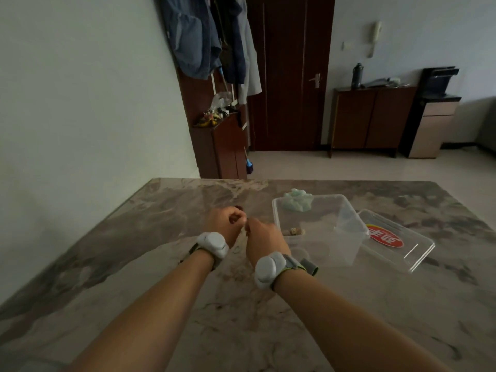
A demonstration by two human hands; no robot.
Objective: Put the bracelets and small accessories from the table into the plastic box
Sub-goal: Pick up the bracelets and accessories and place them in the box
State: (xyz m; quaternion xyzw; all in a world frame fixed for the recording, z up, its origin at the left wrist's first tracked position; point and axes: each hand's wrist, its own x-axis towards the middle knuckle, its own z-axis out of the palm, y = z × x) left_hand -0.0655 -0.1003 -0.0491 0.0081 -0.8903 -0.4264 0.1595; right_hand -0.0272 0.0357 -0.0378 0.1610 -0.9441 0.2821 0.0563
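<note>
A clear plastic box (346,210) stands open on the marble table (134,251), just right of my hands. A small beige trinket (293,231) lies inside it near its left wall. My left hand (226,220) and my right hand (261,237) are held close together over the table, left of the box, fingers curled. They pinch something small and dark between them, mostly hidden by the fingers; I cannot tell what it is. A thin ring-like piece (236,249) lies on the table below my hands.
The box's clear lid (397,240) with a red label lies to the right of the box. A pale green crumpled thing (298,197) sits behind the box. White sensor bands wrap both wrists. The table's far edge meets open floor.
</note>
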